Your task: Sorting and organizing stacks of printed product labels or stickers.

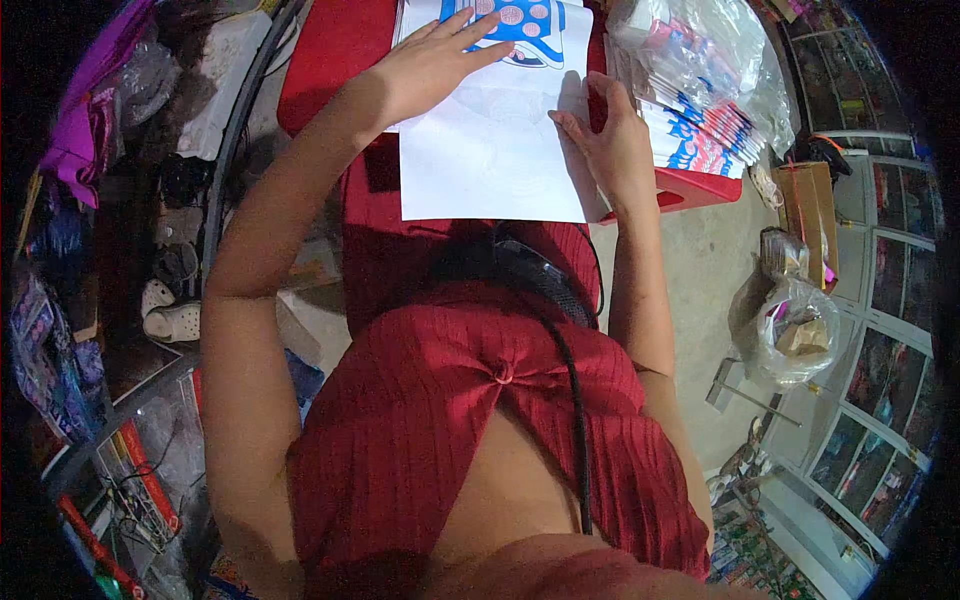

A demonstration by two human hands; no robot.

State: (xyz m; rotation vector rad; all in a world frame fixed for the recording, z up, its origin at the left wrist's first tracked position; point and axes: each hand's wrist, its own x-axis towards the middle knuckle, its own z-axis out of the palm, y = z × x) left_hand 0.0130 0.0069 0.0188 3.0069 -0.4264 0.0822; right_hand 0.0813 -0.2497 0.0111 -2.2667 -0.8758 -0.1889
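A white sheet [480, 170] with a blue and pink print at its far end lies in front of me, over a red plastic surface [330, 70]. My left hand [435, 60] rests flat across the printed part, fingers spread. At the sheet's right edge is my right hand [612, 130]. Its thumb reaches over the white area and the index finger is bent, with a gap between the two; no object shows in that gap. More white paper peeks out from under the sheet on the left. Whether the right fingertips touch the paper is hard to tell.
Right of the sheet, a stack of printed blue, pink and white pieces [700, 135] lies partly under clear plastic [705, 50]. A cardboard box [808, 220] and a clear plastic bag [795, 335] stand by a glass-fronted cabinet [880, 320]. White clogs [172, 318] lie at left.
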